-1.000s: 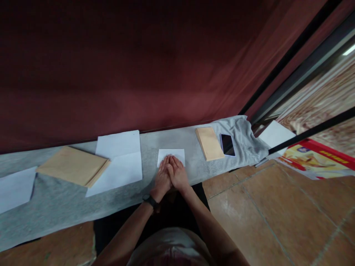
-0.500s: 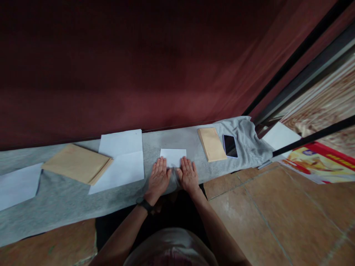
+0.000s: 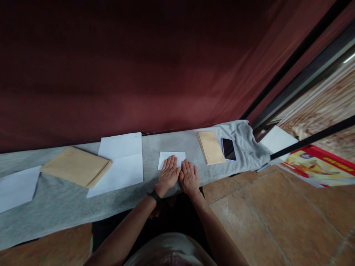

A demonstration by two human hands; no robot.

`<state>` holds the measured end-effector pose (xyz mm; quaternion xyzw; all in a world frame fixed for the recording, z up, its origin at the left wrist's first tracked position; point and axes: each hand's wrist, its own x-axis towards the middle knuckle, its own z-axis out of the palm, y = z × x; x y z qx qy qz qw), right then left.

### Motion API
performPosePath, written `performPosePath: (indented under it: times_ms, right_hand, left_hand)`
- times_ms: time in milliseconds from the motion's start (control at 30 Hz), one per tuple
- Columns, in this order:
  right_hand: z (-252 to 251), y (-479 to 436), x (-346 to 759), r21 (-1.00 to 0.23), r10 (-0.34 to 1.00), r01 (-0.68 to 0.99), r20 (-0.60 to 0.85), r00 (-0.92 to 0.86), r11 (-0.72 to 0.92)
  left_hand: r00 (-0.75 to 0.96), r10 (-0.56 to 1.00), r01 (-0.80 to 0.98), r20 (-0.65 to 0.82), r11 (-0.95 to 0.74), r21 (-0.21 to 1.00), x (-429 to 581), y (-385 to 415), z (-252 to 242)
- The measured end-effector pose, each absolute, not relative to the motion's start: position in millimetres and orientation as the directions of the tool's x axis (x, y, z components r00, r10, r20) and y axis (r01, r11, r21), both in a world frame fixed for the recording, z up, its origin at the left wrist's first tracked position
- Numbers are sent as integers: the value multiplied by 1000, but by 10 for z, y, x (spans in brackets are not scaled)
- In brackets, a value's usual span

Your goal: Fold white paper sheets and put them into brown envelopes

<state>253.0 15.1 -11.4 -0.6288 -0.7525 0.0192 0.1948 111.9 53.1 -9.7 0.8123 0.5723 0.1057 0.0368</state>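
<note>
A small folded white paper lies on the grey cloth in front of me. My left hand rests flat on the paper's near half, fingers stretched out and together. Beside it, my right hand lies flat with its fingertips at the paper's near right corner. A dark watch sits on my left wrist. Neither hand holds anything.
To the left lie large white sheets, a stack of tan envelopes and another white sheet. To the right are a smaller tan envelope stack and a black phone. A maroon wall rises behind; tiled floor lies at the right.
Both hands were pressed together on the paper, then spread apart at its near corners. Now they have come close again, the left hand moved up onto the paper.
</note>
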Motion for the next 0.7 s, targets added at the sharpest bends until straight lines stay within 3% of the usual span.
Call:
performPosePath:
  times_ms: [267, 400, 700]
  right_hand:
    - [0, 271, 2428, -342, 975, 927, 204, -85, 152]
    - [77, 525, 2238, -390, 971, 894, 173, -166, 222]
    - [-54, 748, 2276, -302, 967, 923, 165, -196, 239]
  left_hand:
    - [317, 931, 923, 181, -347, 168, 944, 743, -178]
    - [347, 926, 917, 150, -368, 151, 902, 756, -216]
    - [254, 949, 948, 187, -282, 148, 805, 784, -209]
